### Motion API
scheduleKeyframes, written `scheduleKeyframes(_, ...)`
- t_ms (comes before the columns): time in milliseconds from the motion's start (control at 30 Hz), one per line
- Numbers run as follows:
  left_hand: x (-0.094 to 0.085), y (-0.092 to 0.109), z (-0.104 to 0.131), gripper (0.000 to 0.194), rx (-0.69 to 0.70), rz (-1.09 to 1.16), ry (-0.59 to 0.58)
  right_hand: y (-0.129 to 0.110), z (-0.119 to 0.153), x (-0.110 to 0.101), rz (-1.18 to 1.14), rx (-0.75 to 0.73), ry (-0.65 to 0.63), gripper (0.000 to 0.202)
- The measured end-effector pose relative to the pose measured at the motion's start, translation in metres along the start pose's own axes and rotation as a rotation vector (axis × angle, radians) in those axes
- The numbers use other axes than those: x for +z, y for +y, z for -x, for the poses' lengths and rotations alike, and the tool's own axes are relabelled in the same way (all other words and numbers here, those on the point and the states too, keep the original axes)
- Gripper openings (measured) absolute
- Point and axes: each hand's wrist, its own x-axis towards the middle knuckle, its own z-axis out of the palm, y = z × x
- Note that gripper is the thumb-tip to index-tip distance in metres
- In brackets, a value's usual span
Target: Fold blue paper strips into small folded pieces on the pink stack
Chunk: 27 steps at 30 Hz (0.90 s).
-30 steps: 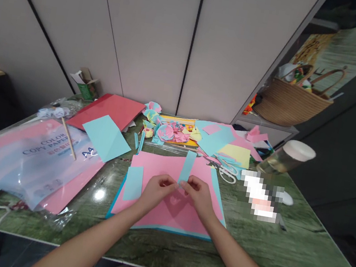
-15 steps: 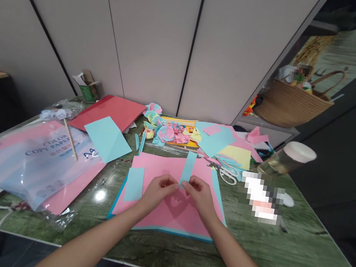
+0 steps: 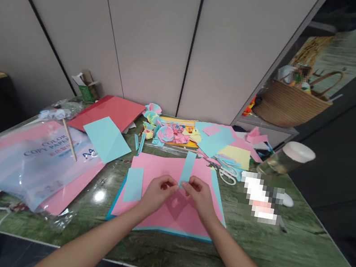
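A narrow blue paper strip stands out away from me, its near end pinched by both hands. My left hand closes thumb and fingertips on the left corner of that end. On the right corner, my right hand has a like pinch, the two sets of fingertips almost meeting. Beneath them lies a pink paper sheet on top of blue sheets. A short blue paper rectangle rests on the pink sheet, left of my left hand.
White-handled scissors lie beyond my right hand among paper scraps. Paper flowers are heaped at the back. To the left are a plastic pack of coloured paper and a red folder. A lidded bottle stands at right.
Both hands keep their pinch on the strip's near end, with only a slight shift of the fingers. The whole view has moved very slightly.
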Motion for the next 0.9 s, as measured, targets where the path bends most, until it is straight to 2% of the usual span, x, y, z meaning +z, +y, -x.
scheduleKeyframes(267, -0.0048, 0.0061, 0.0008, 0.009, 0.007, -0.015, -0.051, 0.0075, -0.001, -0.0006, 0.025, 0.002, -0.025, 0.029)
scheduleKeyframes(500, -0.0031, -0.0012, -0.0011, 0.021, -0.053, 0.024, -0.055, 0.0078, -0.0016, 0.0003, 0.061, -0.025, -0.049, 0.029)
scheduleKeyframes(733, -0.0028, 0.0008, -0.0009, 0.017, 0.019, -0.065, 0.0, 0.0036, -0.001, 0.0004, -0.015, 0.017, -0.058, 0.028)
scheduleKeyframes(900, -0.005, 0.0037, -0.0009, 0.018, 0.064, -0.074, -0.052, 0.0046, -0.0014, -0.0016, -0.091, 0.048, -0.086, 0.028)
